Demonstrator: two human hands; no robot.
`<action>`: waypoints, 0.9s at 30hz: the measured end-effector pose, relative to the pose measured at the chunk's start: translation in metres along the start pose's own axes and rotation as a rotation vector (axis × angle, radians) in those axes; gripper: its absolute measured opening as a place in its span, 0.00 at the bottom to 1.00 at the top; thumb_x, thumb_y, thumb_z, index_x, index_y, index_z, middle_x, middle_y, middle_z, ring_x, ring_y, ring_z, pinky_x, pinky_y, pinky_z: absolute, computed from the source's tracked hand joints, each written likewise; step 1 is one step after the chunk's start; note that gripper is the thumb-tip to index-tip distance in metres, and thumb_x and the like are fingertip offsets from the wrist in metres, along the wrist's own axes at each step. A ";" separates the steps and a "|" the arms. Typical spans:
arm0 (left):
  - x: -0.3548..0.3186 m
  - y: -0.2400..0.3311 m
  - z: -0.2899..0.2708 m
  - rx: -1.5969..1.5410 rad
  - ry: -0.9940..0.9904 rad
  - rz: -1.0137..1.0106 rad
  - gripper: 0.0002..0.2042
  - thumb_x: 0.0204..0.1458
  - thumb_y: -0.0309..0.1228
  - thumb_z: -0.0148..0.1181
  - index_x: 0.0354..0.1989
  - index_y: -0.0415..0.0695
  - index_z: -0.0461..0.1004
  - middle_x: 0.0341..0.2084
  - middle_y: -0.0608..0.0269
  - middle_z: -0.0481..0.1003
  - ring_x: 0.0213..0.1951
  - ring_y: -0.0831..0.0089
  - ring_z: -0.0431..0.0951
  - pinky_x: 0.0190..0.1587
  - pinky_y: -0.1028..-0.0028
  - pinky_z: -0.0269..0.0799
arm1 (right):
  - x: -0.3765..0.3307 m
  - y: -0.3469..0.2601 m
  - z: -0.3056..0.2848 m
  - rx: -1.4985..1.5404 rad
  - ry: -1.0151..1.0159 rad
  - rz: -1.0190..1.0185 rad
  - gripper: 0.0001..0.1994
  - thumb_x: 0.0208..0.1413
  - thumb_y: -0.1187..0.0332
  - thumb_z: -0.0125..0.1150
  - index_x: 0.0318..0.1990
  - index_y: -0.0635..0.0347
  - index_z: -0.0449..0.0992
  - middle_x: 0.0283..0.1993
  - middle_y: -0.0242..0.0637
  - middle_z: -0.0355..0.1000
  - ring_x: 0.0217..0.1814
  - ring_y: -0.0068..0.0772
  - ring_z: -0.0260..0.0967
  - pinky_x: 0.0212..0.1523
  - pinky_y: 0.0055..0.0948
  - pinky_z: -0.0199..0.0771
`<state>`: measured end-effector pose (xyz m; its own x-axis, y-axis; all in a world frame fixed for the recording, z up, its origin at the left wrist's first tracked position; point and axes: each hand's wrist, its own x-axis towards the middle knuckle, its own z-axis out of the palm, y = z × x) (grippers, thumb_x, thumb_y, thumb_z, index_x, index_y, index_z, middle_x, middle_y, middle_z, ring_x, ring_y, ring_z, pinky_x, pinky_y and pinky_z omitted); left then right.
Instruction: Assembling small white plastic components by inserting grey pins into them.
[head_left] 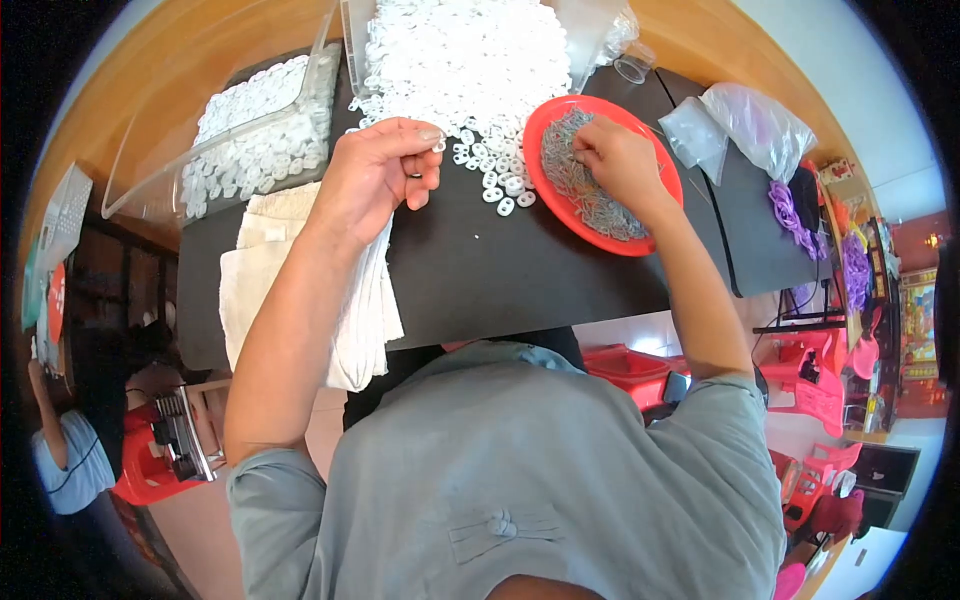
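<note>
Between the thumb and forefinger of my left hand (385, 165) is a small white oval plastic piece with holes (438, 146). The other fingers of that hand are curled. My right hand (622, 160) reaches over a round red plate (668, 185) heaped with small grey screws (578, 190). Its fingers are pinched together at the screws, and whatever they grip is hidden. Loose white two-holed pieces (503, 206) like the held one lie on the dark table between my hands, in front of a large pile of them (465, 55).
At the left a clear plastic bin (290, 125) holds more white pieces. Folded cream cloths (255, 275) hang over the table's front edge beneath my left forearm. Clear plastic bags (760, 130) and purple strips (792, 220) lie on the right. Another person (75, 460) is at the far left.
</note>
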<state>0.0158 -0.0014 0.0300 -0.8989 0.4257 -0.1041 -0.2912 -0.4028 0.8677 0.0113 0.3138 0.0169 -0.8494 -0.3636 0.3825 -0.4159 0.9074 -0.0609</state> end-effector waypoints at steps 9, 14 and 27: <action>-0.001 -0.005 0.000 -0.003 0.008 0.008 0.06 0.53 0.26 0.59 0.34 0.34 0.73 0.23 0.61 0.74 0.22 0.75 0.73 0.19 0.77 0.65 | 0.001 -0.011 -0.012 0.133 0.034 0.044 0.05 0.46 0.72 0.63 0.31 0.58 0.73 0.31 0.35 0.72 0.33 0.39 0.72 0.34 0.36 0.71; 0.002 -0.001 0.002 0.023 0.018 0.016 0.06 0.53 0.25 0.59 0.34 0.34 0.73 0.23 0.60 0.74 0.22 0.74 0.73 0.20 0.77 0.65 | 0.001 -0.007 -0.006 0.012 -0.085 0.028 0.06 0.46 0.73 0.64 0.33 0.59 0.74 0.33 0.35 0.74 0.33 0.39 0.73 0.34 0.34 0.71; -0.001 -0.002 0.002 0.011 0.009 0.020 0.05 0.53 0.24 0.59 0.33 0.34 0.74 0.23 0.60 0.74 0.22 0.74 0.73 0.20 0.76 0.65 | -0.016 -0.010 -0.024 0.537 -0.031 0.294 0.06 0.46 0.77 0.63 0.33 0.64 0.75 0.26 0.31 0.72 0.30 0.20 0.67 0.32 0.23 0.67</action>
<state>0.0178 0.0006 0.0291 -0.9074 0.4102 -0.0915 -0.2698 -0.4017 0.8751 0.0363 0.3158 0.0336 -0.9592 -0.1273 0.2525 -0.2612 0.7409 -0.6188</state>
